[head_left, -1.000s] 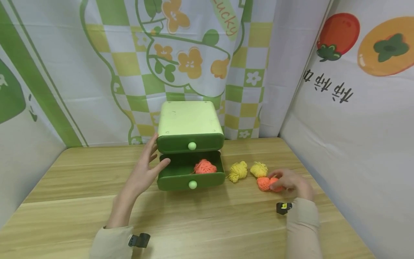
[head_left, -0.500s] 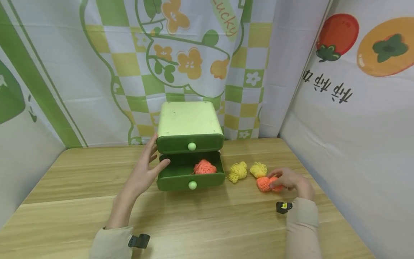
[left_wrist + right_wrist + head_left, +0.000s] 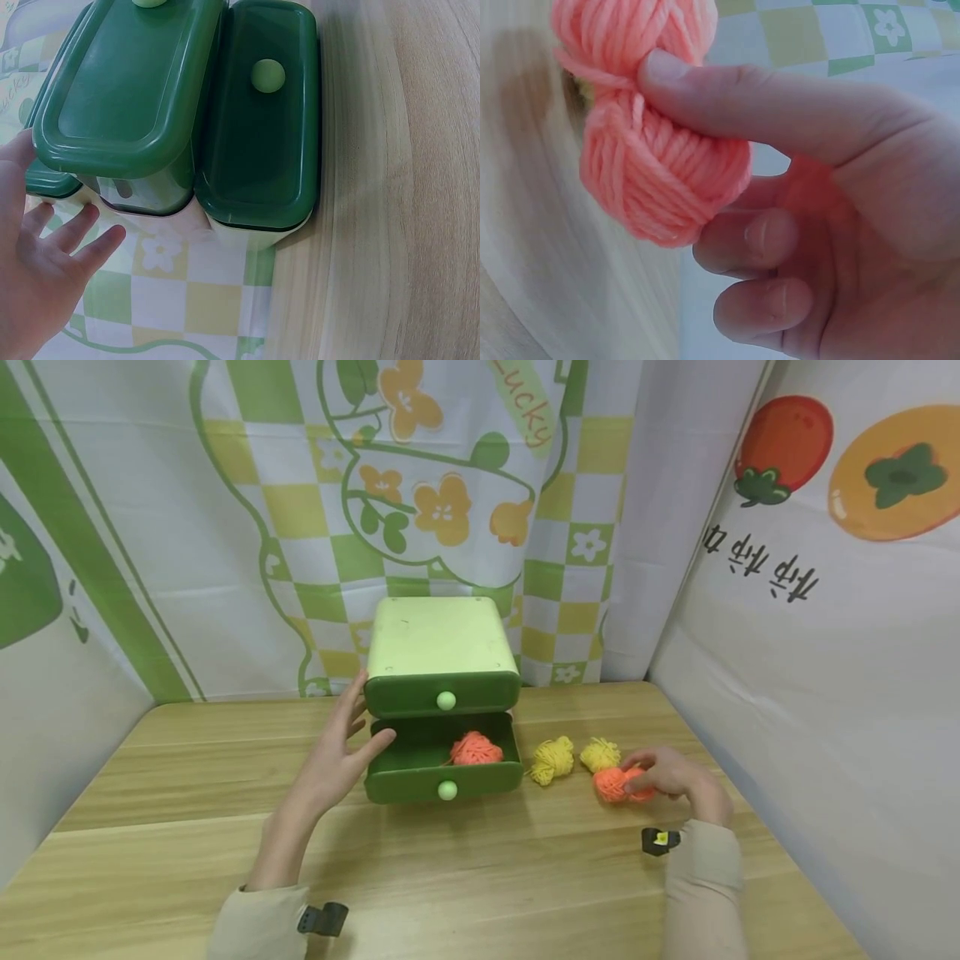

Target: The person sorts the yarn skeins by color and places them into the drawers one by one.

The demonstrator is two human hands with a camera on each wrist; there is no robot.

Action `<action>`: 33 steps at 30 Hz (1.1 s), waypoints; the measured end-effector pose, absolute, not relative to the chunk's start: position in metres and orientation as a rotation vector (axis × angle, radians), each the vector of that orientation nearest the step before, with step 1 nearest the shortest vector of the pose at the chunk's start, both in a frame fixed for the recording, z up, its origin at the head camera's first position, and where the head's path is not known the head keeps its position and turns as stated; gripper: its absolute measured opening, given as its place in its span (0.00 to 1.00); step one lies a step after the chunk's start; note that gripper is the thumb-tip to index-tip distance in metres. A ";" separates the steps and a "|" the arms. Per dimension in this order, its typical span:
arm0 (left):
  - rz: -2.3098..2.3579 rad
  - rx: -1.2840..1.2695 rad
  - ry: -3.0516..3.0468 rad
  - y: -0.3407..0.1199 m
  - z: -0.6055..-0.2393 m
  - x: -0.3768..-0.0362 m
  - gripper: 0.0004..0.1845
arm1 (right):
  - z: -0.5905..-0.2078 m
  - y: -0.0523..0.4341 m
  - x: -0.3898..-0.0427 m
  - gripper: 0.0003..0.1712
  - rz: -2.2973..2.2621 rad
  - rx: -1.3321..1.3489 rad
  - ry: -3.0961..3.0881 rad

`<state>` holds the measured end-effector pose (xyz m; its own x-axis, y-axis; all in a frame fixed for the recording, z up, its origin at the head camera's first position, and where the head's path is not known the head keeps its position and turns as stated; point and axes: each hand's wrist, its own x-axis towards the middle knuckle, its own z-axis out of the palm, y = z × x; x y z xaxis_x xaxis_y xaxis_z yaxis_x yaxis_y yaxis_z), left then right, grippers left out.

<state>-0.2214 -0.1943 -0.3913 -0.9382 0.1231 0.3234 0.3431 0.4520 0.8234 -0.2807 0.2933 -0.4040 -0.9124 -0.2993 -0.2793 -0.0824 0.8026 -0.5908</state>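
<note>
A small green two-drawer box (image 3: 441, 647) stands at the back of the wooden table (image 3: 465, 877). Its lower drawer (image 3: 442, 775) is pulled out and holds one orange yarn ball (image 3: 476, 748). My left hand (image 3: 347, 752) rests open against the box's left side, fingers straight (image 3: 71, 232). My right hand (image 3: 670, 777) pinches a second orange yarn ball (image 3: 613, 783) between thumb and fingers (image 3: 705, 97), lifted slightly off the table at the right. Two yellow yarn balls (image 3: 552, 757) (image 3: 600, 752) lie between the drawer and that hand.
Printed cloth walls close in the table at the back, left and right (image 3: 810, 635). The upper drawer (image 3: 442, 692) is closed, with a pale knob (image 3: 268, 75) on each drawer front. Bare wood stretches along the front of the table.
My right hand has lifted the orange yarn ball a little and drawn it slightly left. The left hand and the box have stayed put.
</note>
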 end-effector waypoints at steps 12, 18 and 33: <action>-1.493 -0.413 -2.473 -0.193 -0.388 -0.221 0.47 | -0.390 0.286 -0.283 0.24 -0.942 -0.429 2.675; -1.498 -0.391 -2.493 -0.193 -0.389 -0.222 0.47 | -0.387 0.275 -0.285 0.24 -0.856 -0.507 2.781; -1.485 -0.397 -2.497 -0.192 -0.390 -0.221 0.48 | -0.377 0.237 -0.288 0.20 -0.891 -0.661 2.822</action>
<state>-0.2213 -0.1923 -0.3896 -0.9419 0.1228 0.3127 0.3334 0.4567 0.8248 -0.2875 0.2369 -0.3774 -0.8995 -0.4362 0.0265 -0.3723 0.7331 -0.5692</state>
